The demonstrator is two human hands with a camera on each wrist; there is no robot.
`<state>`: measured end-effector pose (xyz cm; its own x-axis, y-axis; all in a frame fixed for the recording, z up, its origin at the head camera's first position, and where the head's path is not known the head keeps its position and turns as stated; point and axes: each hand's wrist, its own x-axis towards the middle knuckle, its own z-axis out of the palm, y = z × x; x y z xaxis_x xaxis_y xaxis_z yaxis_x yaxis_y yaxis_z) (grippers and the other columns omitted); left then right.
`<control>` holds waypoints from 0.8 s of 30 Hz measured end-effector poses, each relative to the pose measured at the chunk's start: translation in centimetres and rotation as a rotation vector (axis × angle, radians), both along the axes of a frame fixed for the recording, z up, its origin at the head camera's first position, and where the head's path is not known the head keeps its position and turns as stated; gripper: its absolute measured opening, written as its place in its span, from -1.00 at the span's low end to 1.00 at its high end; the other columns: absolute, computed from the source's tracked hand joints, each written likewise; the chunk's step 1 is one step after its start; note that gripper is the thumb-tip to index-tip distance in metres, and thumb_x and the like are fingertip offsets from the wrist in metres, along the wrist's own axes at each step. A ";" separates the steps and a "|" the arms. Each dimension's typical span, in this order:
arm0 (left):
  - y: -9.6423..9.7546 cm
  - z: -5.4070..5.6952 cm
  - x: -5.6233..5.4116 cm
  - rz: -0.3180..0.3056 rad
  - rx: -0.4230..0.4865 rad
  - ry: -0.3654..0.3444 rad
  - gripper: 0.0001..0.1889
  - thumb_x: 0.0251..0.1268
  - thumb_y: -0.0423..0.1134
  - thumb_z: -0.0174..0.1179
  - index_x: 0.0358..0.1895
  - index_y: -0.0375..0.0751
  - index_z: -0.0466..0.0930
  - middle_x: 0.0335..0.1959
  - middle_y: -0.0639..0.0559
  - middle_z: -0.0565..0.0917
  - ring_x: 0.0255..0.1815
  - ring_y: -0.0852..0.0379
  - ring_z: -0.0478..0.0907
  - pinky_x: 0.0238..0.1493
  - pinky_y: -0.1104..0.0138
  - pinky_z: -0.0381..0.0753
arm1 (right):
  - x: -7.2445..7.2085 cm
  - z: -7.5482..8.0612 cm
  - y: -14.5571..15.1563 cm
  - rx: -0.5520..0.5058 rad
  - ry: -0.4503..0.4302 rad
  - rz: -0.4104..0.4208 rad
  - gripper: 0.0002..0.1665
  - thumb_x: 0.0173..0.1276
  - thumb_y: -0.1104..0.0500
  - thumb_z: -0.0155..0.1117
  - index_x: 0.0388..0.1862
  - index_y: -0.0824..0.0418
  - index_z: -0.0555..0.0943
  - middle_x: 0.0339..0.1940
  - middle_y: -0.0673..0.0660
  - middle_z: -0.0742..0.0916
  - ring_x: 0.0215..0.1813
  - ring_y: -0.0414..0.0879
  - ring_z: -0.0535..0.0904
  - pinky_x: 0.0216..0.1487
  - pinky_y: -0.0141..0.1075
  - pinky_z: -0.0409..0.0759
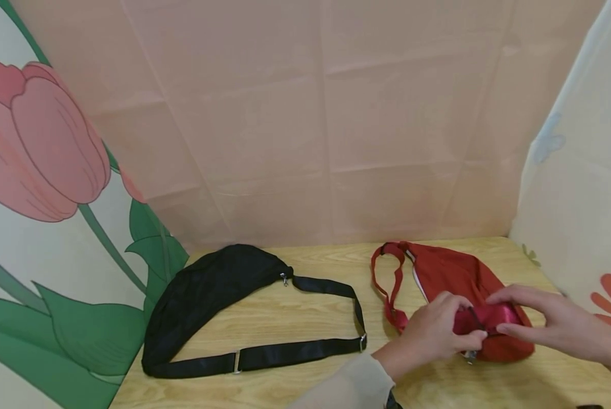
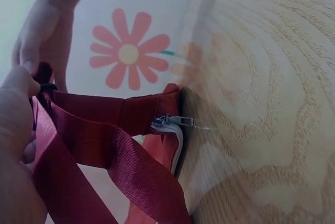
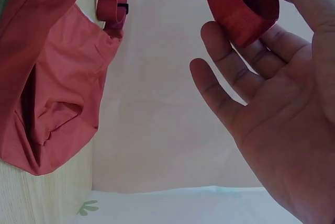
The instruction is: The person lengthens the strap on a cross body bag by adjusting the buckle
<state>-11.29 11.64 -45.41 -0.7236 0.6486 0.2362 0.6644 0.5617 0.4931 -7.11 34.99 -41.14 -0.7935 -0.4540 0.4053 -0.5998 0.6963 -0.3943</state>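
Note:
A red sling bag (image 1: 448, 267) lies on the wooden table at the right, and both hands are over its near part. My left hand (image 1: 435, 326) pinches its dark red webbing strap (image 2: 94, 137) by a small black slider (image 2: 48, 86). From the other side, my right hand (image 1: 551, 324) holds a folded loop of the strap (image 3: 246, 22) between thumb and fingers; the lower fingers are loosely spread in the right wrist view. Below the left hand hangs the bag's metal zipper pull (image 2: 180, 121), at the end of a white-edged zipper.
A black crescent-shaped bag (image 1: 208, 295) lies on the table (image 1: 295, 318) to the left, its black strap (image 1: 295, 352) looped toward the red bag. A pinkish cloth (image 1: 305, 125) hangs behind. Flower-printed sheets stand on both sides. Something small and dark shows at the bottom right edge.

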 end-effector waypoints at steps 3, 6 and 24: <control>0.0 0.0 0.0 0.002 0.002 -0.009 -0.55 0.31 0.23 0.23 0.19 0.23 0.48 0.03 0.44 0.47 -0.21 0.54 0.39 -0.26 0.63 0.33 | 0.0 -0.1 0.1 -0.005 -0.009 0.004 -0.40 0.02 0.33 0.63 0.02 -0.06 0.63 -0.11 -0.21 0.69 -0.13 -0.36 0.54 -0.16 -0.64 0.43; -0.1 0.0 0.0 0.007 0.002 -0.029 -0.55 0.31 0.24 0.23 0.19 0.26 0.47 0.04 0.46 0.46 -0.22 0.55 0.37 -0.29 0.63 0.33 | 0.0 -0.1 0.5 -0.016 -0.005 0.008 -0.40 0.02 0.37 0.61 0.01 -0.06 0.62 -0.12 -0.20 0.69 -0.11 -0.36 0.53 -0.13 -0.65 0.41; -0.3 -0.1 -0.2 -0.024 0.008 -0.031 -0.54 0.26 0.19 0.30 0.18 0.22 0.48 0.00 0.44 0.42 -0.16 0.57 0.36 -0.19 0.68 0.33 | 0.2 -0.1 1.3 -0.032 -0.162 -0.050 -0.41 0.17 0.28 0.55 0.18 -0.02 0.60 0.01 -0.19 0.69 -0.05 -0.38 0.53 -0.23 -0.48 0.51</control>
